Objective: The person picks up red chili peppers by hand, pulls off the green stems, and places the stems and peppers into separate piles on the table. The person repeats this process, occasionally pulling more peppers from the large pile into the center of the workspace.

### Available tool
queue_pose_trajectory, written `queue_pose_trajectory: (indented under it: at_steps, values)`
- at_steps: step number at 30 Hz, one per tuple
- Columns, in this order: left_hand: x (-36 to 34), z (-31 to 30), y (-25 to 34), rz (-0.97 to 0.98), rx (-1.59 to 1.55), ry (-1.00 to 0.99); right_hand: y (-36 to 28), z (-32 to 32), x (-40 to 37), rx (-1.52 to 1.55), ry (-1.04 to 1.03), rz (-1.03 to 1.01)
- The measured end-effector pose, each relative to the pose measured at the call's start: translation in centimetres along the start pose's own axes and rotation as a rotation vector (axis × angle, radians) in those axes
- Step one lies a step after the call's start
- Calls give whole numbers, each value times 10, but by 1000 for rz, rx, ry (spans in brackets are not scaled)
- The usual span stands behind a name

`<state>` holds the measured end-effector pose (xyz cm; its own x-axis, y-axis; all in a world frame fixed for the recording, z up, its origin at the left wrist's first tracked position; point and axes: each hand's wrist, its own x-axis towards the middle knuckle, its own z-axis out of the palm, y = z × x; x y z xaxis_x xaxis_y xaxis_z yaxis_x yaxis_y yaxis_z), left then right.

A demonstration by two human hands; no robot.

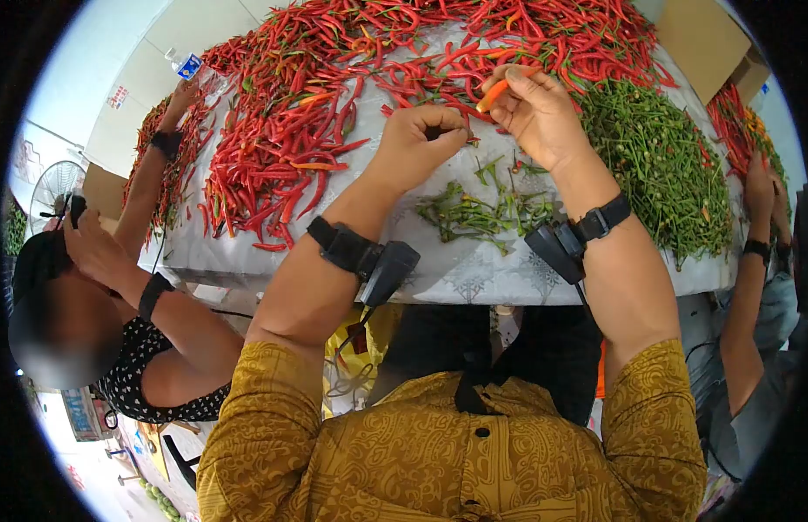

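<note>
An orange-red chili pepper [494, 95] is pinched between the thumb and fingers of my right hand [543, 117], held above the table. Just left of it, my left hand [413, 148] is curled with thumb and forefinger pressed together; whatever it may hold is hidden. Below both hands lies a loose scatter of green chili stems [487, 209]. A large heap of green stems [656, 174] sits to the right of my right hand. Red chili peppers [273, 139] are piled to the left and along the far side.
The table [378, 230] has a pale patterned cover. At left, a co-worker [178, 348] reaches one hand towards a plastic bottle [187, 66]. Another person's hands [761, 187] are by more peppers at right. Cardboard boxes [704, 43] stand at the back right.
</note>
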<state>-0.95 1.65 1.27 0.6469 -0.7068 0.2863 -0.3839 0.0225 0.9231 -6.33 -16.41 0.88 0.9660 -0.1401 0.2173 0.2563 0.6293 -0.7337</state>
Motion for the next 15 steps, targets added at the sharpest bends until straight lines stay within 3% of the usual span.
queue_pose_trajectory:
  at_steps: [5, 7, 8, 10, 15]
  values:
    - [0, -4, 3, -91, 67, -81, -5, -1, 0, 213, 79, 20]
    - [1, -2, 4, -22, 266, 172, -5, 2, 1, 250, 138, 5]
    - [2, -5, -1, -22, 265, 172, -5, -1, 2, 249, 139, 4]
    - [6, -11, -7, 330, 802, 168, -4, -5, 2, 218, 115, 32]
    - [-5, -4, 10, 67, 1167, 49, -2, -2, 2, 80, 110, 19]
